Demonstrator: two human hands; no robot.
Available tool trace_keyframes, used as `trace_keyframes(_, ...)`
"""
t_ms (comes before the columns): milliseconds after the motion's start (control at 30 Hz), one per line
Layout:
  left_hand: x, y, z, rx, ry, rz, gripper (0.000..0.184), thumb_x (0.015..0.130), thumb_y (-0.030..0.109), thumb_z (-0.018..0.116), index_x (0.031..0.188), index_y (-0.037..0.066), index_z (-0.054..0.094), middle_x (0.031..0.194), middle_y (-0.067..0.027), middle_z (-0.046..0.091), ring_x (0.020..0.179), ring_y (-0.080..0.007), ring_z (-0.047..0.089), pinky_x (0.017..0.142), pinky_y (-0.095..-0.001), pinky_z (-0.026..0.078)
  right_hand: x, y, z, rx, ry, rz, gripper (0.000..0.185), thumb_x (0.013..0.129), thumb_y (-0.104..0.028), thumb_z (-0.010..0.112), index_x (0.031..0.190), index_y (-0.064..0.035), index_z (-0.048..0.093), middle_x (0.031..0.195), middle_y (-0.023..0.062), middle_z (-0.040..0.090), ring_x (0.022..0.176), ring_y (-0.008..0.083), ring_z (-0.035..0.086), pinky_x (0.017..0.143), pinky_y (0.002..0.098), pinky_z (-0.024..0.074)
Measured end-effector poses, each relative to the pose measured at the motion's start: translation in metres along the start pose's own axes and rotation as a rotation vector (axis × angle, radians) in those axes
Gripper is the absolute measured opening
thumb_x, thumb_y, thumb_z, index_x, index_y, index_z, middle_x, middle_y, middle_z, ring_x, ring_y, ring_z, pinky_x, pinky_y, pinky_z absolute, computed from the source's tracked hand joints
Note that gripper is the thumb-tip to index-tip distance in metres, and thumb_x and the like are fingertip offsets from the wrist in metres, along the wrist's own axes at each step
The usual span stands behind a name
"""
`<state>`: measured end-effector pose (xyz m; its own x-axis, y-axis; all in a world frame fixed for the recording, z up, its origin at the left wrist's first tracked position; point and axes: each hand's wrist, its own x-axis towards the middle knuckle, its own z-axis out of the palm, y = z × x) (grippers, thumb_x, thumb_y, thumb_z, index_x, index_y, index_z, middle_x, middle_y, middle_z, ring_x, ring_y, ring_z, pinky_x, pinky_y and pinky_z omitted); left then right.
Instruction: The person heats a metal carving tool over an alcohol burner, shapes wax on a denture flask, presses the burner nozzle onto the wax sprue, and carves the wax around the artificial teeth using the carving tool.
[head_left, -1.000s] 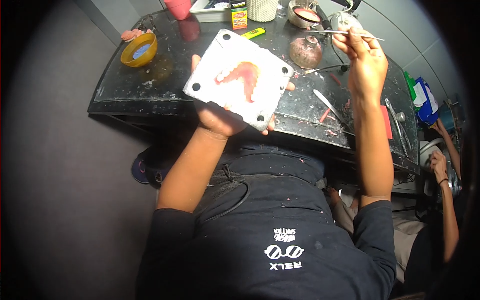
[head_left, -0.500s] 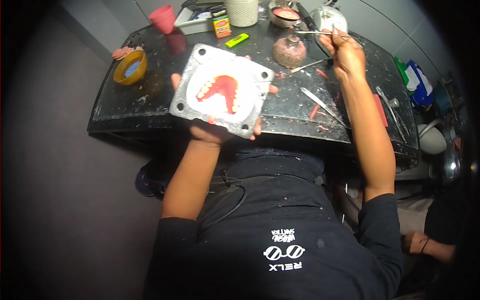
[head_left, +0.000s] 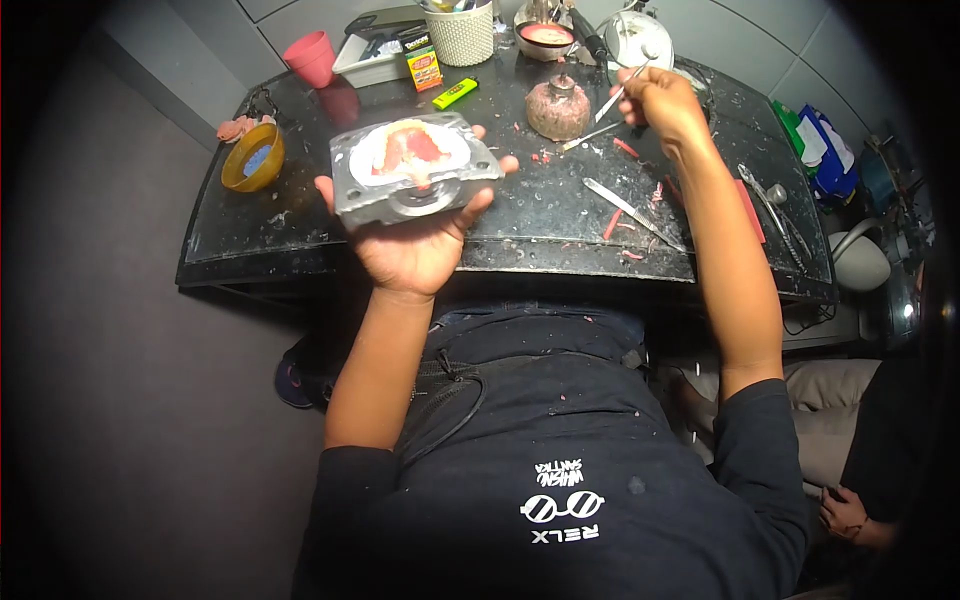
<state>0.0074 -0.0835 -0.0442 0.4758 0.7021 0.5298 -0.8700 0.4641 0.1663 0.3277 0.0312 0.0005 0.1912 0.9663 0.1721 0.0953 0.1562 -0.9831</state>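
Observation:
My left hand (head_left: 410,258) grips a grey metal denture flask (head_left: 372,208) from below, its fingers around the sides. White plaster (head_left: 368,160) fills the flask, and a red wax denture (head_left: 415,152) is set in it. The flask is tilted, so its front wall faces me. Over the back right of the table, my right hand (head_left: 662,105) pinches a thin metal dental tool (head_left: 607,104), its tip pointing down and left. Close to that tip stands a squat, pink-spattered spirit lamp (head_left: 558,108). A thin-handled tool (head_left: 592,138) lies just in front of the lamp.
A wax knife (head_left: 632,212) and red wax scraps lie on the dark table (head_left: 300,240). Along the back are a pink cup (head_left: 310,60), a woven pot (head_left: 462,38) and a green lighter (head_left: 456,93). A yellow bowl (head_left: 238,170) stands left. Another person's hand (head_left: 843,510) rests at lower right.
The flask has tipped from facing me to nearly level. My right hand has moved slightly left and down, and its tool has swung from level to slanting downward near the lamp.

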Motion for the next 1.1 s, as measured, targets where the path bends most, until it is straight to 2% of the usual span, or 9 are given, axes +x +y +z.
trace_keyframes(100, -0.002, -0.003, 0.007, 0.293, 0.205, 0.163, 0.116, 0.081, 0.075, 0.069, 0.162, 0.009, 0.018, 0.163, -0.0383, 0.005, 0.147, -0.0655, 0.008, 0.117, -0.0693, 0.032, -0.003, 0.004, -0.003, -0.403, -0.1, 0.072, 0.021, 0.095, -0.016, 0.073, 0.097, 0.0048, 0.07, 0.088, 0.0104, 0.075, 0.064, 0.0132, 0.064, 0.059, 0.0299, 0.0547)
trace_keyframes(200, 0.001, -0.008, 0.012, 0.353, 0.243, 0.211, 0.117, 0.081, 0.073, 0.069, 0.161, 0.004, 0.019, 0.163, -0.0378, 0.012, 0.147, -0.065, 0.008, 0.122, -0.0714, 0.014, -0.01, 0.003, -0.004, -0.923, 0.02, -0.165, 0.062, 0.083, -0.023, 0.085, 0.13, 0.01, 0.061, 0.116, 0.0217, 0.072, 0.102, 0.0329, 0.072, 0.096, 0.042, 0.0546)
trace_keyframes(233, 0.001, -0.01, 0.015, 0.369, 0.283, 0.247, 0.118, 0.08, 0.077, 0.068, 0.161, 0.006, 0.021, 0.162, -0.0371, 0.016, 0.147, -0.0643, 0.011, 0.122, -0.0722, 0.013, -0.009, -0.002, -0.006, -0.941, -0.05, -0.101, 0.082, 0.075, -0.027, 0.091, 0.142, 0.0041, 0.054, 0.135, 0.0246, 0.062, 0.127, 0.0359, 0.06, 0.107, 0.0453, 0.0473)
trace_keyframes(367, 0.001, -0.015, 0.018, 0.465, 0.307, 0.329, 0.118, 0.077, 0.084, 0.063, 0.161, 0.01, 0.025, 0.16, -0.034, 0.026, 0.145, -0.0628, 0.02, 0.119, -0.0754, 0.015, -0.036, -0.021, 0.005, -0.869, -0.323, -0.17, 0.093, 0.066, -0.04, 0.095, 0.139, 0.0017, 0.057, 0.141, 0.0246, 0.057, 0.135, 0.0373, 0.051, 0.111, 0.0481, 0.0431)
trace_keyframes(500, -0.004, -0.011, 0.019, 0.672, 0.265, 0.396, 0.118, 0.073, 0.081, 0.07, 0.162, 0.018, 0.024, 0.164, -0.0184, 0.03, 0.143, -0.0615, 0.028, 0.114, -0.0809, 0.019, -0.039, -0.012, 0.024, -1.038, -0.314, -0.277, 0.095, 0.065, -0.051, 0.092, 0.137, 0.0027, 0.06, 0.138, 0.028, 0.058, 0.131, 0.0415, 0.053, 0.113, 0.048, 0.0401)
trace_keyframes(633, 0.004, -0.012, 0.041, 0.879, 0.145, 0.518, 0.116, 0.071, 0.062, 0.087, 0.162, 0.028, 0.022, 0.159, -0.0205, 0.034, 0.14, -0.0613, 0.034, 0.111, -0.0816, 0.026, -0.032, -0.02, 0.041, -1.012, -0.31, -0.155, 0.089, 0.064, -0.049, 0.094, 0.129, 0.0047, 0.064, 0.124, 0.0261, 0.067, 0.123, 0.0401, 0.06, 0.107, 0.0461, 0.0447)
trace_keyframes(867, 0.016, 0.003, 0.059, 1.285, 0.052, 0.615, 0.121, 0.067, 0.077, 0.079, 0.163, 0.036, 0.019, 0.159, -0.0334, 0.023, 0.142, -0.0594, 0.032, 0.113, -0.0793, 0.024, -0.049, -0.038, 0.036, -0.602, -0.244, -0.368, 0.058, 0.064, -0.029, 0.094, 0.103, 0.0021, 0.064, 0.099, 0.0183, 0.071, 0.091, 0.0324, 0.069, 0.084, 0.0411, 0.0533)
trace_keyframes(1000, 0.02, -0.003, 0.069, 1.428, 0.086, 0.654, 0.124, 0.069, 0.081, 0.074, 0.164, 0.028, 0.017, 0.156, -0.0339, 0.027, 0.139, -0.059, 0.036, 0.111, -0.0781, 0.03, -0.081, -0.045, 0.034, -0.235, -0.363, -0.483, 0.063, 0.062, -0.034, 0.09, 0.106, 0.0036, 0.065, 0.099, 0.0221, 0.071, 0.093, 0.0331, 0.071, 0.085, 0.041, 0.055)
trace_keyframes(1100, 0.02, 0.0, 0.069, 1.495, 0.073, 0.718, 0.123, 0.071, 0.082, 0.07, 0.164, 0.022, 0.016, 0.155, -0.0328, 0.03, 0.136, -0.0585, 0.04, 0.108, -0.0772, 0.035, -0.108, -0.051, 0.049, -0.128, -0.456, -0.62, 0.059, 0.063, -0.016, 0.089, 0.11, 0.0007, 0.057, 0.096, 0.0136, 0.07, 0.091, 0.0217, 0.067, 0.085, 0.035, 0.053)
